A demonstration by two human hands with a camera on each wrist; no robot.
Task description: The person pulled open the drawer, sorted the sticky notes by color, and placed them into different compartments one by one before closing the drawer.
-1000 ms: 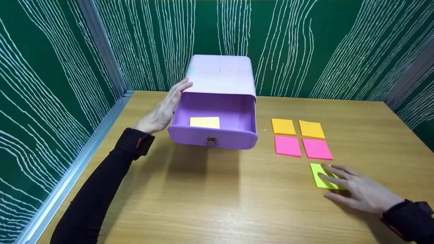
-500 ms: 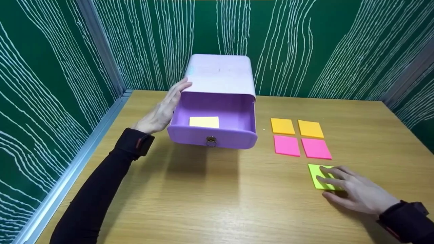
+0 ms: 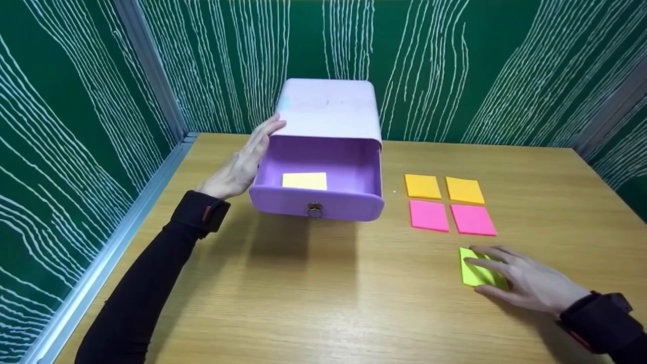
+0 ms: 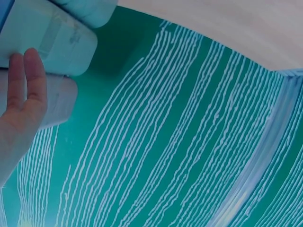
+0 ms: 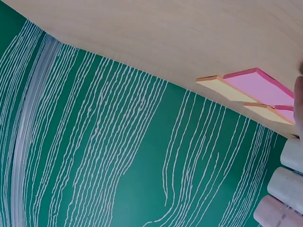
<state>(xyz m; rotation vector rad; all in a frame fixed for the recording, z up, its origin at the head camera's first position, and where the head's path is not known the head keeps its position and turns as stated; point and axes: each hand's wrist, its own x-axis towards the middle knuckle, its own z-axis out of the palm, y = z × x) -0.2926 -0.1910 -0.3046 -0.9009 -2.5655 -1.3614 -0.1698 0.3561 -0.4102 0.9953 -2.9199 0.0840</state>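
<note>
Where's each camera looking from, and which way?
On the head: faces forward and down at the brown wooden table; left hand, right hand and black sleeves show.
On the left wrist: faces the pale plastic drawer unit and white-lined green wall; left hand partly shows.
On the right wrist: faces the table and wall; right hand barely shows.
Head and right wrist share square pink pads and orange pads.
</note>
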